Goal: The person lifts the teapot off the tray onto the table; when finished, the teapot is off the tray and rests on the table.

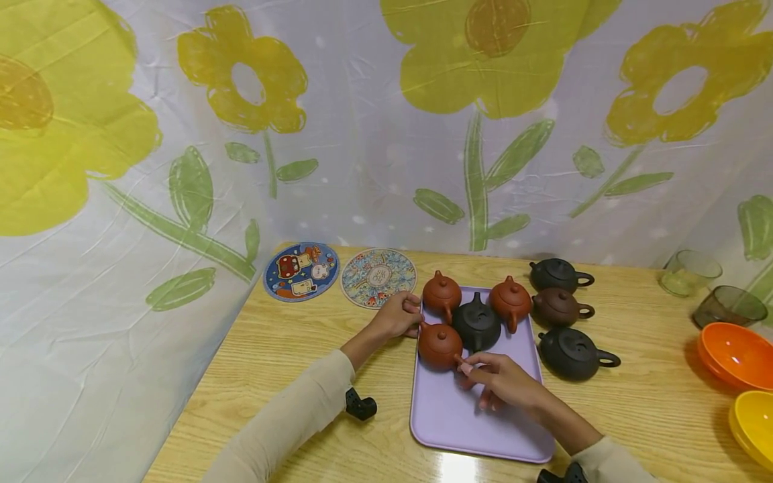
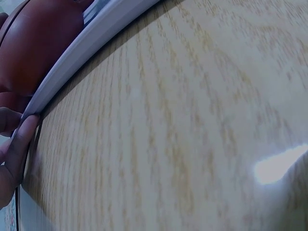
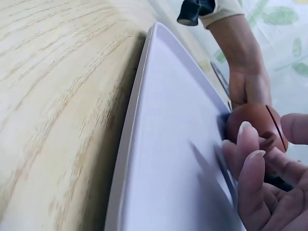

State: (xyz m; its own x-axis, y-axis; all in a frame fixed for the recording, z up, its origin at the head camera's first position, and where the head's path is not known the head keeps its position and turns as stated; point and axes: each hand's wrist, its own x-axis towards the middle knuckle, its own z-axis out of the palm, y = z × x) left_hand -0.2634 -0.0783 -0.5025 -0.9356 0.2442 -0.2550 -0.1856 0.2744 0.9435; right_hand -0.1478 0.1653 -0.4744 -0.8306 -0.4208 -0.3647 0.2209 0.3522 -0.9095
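Note:
A lilac tray (image 1: 477,416) lies on the table with three reddish-brown clay teapots and one black teapot (image 1: 477,323) on it. My right hand (image 1: 504,382) pinches the handle of the front-left reddish-brown teapot (image 1: 439,347); this teapot (image 3: 252,120) also shows in the right wrist view, partly behind the fingers. At the tray's left rim, my left hand (image 1: 400,315) grips the edge, with the thumb (image 2: 26,127) against its outer side in the left wrist view. The other reddish-brown teapots, one back left (image 1: 441,292) and one back right (image 1: 510,298), stand around the black one.
Right of the tray stand a black teapot (image 1: 557,275), a dark brown teapot (image 1: 555,307) and another black teapot (image 1: 570,353). Two round patterned mats lie back left, the blue one (image 1: 302,272) outermost. Glass cups (image 1: 688,274), an orange bowl (image 1: 737,352) and a yellow bowl (image 1: 755,422) are far right.

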